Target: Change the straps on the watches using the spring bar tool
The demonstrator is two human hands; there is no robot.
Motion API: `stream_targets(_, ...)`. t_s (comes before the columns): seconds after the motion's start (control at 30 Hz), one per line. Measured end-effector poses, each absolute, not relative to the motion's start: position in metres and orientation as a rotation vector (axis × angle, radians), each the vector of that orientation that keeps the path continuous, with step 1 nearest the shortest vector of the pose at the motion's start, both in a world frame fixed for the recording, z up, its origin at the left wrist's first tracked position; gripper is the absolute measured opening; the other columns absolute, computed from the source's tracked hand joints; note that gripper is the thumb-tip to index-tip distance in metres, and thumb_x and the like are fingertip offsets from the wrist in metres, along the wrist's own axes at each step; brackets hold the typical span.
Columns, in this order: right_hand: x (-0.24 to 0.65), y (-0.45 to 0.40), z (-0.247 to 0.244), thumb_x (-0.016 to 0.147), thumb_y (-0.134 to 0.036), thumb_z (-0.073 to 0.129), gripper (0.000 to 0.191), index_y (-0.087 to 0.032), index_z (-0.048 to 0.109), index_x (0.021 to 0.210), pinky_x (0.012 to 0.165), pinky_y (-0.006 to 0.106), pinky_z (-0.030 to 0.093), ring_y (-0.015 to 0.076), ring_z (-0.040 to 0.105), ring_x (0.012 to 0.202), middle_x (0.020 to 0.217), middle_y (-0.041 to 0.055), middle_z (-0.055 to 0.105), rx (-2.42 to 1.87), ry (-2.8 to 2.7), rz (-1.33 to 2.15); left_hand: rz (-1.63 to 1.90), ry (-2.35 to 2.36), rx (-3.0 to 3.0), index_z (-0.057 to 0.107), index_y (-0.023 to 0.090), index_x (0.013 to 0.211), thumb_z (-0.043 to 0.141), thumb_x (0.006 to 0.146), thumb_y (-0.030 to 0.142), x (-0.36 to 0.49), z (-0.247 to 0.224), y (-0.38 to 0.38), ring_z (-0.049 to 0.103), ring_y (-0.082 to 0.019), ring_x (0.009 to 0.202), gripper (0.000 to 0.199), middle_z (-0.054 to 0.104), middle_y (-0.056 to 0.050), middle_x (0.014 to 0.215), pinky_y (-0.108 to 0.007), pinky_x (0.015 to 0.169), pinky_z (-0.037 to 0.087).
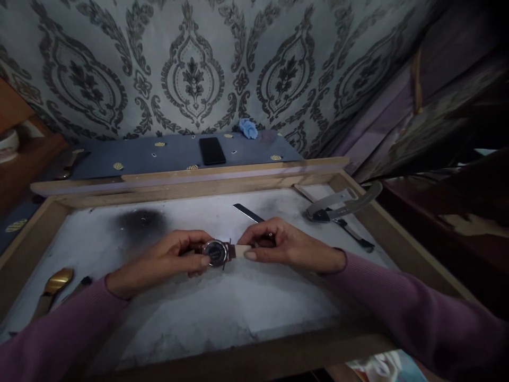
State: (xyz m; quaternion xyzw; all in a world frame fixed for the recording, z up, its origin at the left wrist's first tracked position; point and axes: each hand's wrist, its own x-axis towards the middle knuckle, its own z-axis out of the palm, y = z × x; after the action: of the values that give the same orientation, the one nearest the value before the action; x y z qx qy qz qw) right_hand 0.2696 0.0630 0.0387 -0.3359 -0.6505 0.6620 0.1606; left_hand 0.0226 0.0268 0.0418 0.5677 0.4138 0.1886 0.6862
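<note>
A round wristwatch (217,253) is held between my two hands over the middle of the wooden drawer, its dark disc facing up. My left hand (175,254) grips the watch case at its left side, thumb on the rim. The fingers of my right hand (274,244) pinch the watch's strap, whose pale underside (242,251) shows between the case and my thumb. Just behind my right hand lies a dark flat blade-like strip (247,212), its near end hidden by the fingers.
Grey-strapped watches (330,207) lie in the drawer's right corner, and a gold-faced watch (59,281) lies at the left. Behind the drawer's wooden rim (191,183), a black phone (212,151) and a crumpled blue cloth (248,128) rest on a patterned blue surface.
</note>
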Motion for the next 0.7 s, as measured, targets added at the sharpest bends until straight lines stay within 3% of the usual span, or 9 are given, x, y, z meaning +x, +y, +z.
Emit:
stream_targets(0.13, 0.266, 0.06, 0.036, 0.08, -0.034, 0.068, 0.025, -0.009, 0.068, 0.085, 0.064, 0.022, 0.039, 0.009, 0.049, 0.068, 0.075, 0.0008, 0.06, -0.901, -1.903, 1.9, 0.434, 1.007, 1.315, 0.065, 0.013, 0.092, 0.056, 0.089, 0.042, 0.027, 0.04, 0.025, 0.034, -0.006, 0.057, 0.03, 0.042, 0.005, 0.063, -0.02, 0.051, 0.025)
stream_targets(0.33, 0.263, 0.054, 0.035, 0.084, -0.028, 0.064, 0.022, -0.008, 0.07, 0.087, 0.064, 0.022, 0.041, 0.0093, 0.05, 0.068, 0.074, 0.0018, 0.061, -0.824, -1.931, 1.818, 0.536, 1.035, 1.377, 0.061, 0.013, 0.08, 0.053, 0.089, 0.041, 0.032, 0.046, 0.02, 0.034, -0.006, 0.055, 0.03, 0.042, 0.005, 0.06, -0.02, 0.052, 0.026)
stream_targets(0.7, 0.262, 0.053, 0.033, 0.085, -0.028, 0.064, 0.022, -0.009, 0.073, 0.089, 0.068, 0.023, 0.046, 0.0108, 0.056, 0.072, 0.079, 0.0039, 0.067, -0.791, -1.99, 1.757, 0.552, 1.041, 1.388, 0.064, 0.014, 0.083, 0.054, 0.09, 0.041, 0.032, 0.047, 0.017, 0.034, -0.006, 0.056, 0.03, 0.044, 0.005, 0.063, -0.02, 0.052, 0.027)
